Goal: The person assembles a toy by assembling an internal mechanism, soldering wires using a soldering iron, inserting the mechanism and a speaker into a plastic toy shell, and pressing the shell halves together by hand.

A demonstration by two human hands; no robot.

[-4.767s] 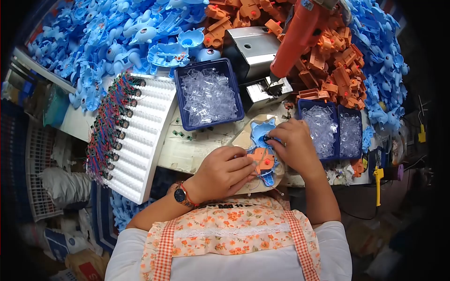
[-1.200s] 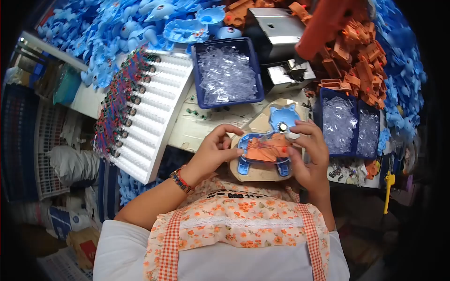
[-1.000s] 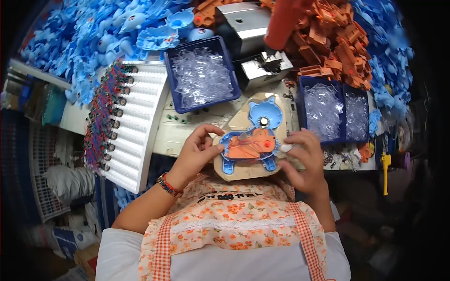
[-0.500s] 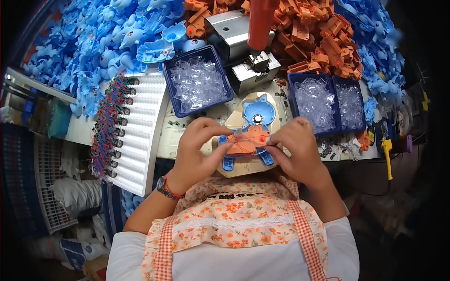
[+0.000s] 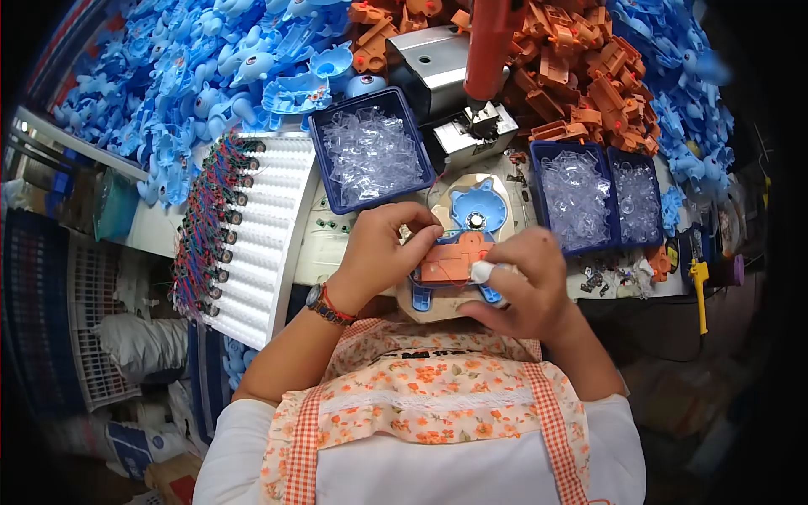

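Note:
A blue toy shell (image 5: 477, 204) with a round metal-centred part lies in a pale fixture (image 5: 438, 311). On its lower part sits an orange plastic housing (image 5: 448, 262), with thin wires over it. My left hand (image 5: 390, 251) is at the housing's upper left edge, thumb and index finger pinched together; what they hold is too small to name. At the housing's right side is my right hand (image 5: 530, 282), with white wrapping on a finger, its thumb apart from the fingers and nothing visible between them.
A white ridged tray (image 5: 269, 219) with wired round parts stands left. Blue bins of clear pieces flank the fixture, one at the left (image 5: 370, 151), two at the right (image 5: 576, 198). Behind are a metal press (image 5: 475, 135), orange housings (image 5: 623, 84) and blue shells (image 5: 210, 76).
My right hand has opened and turned at the housing's right side. My left hand has shifted to the housing's upper left, its fingertips now closer together. The whole view has shifted slightly.

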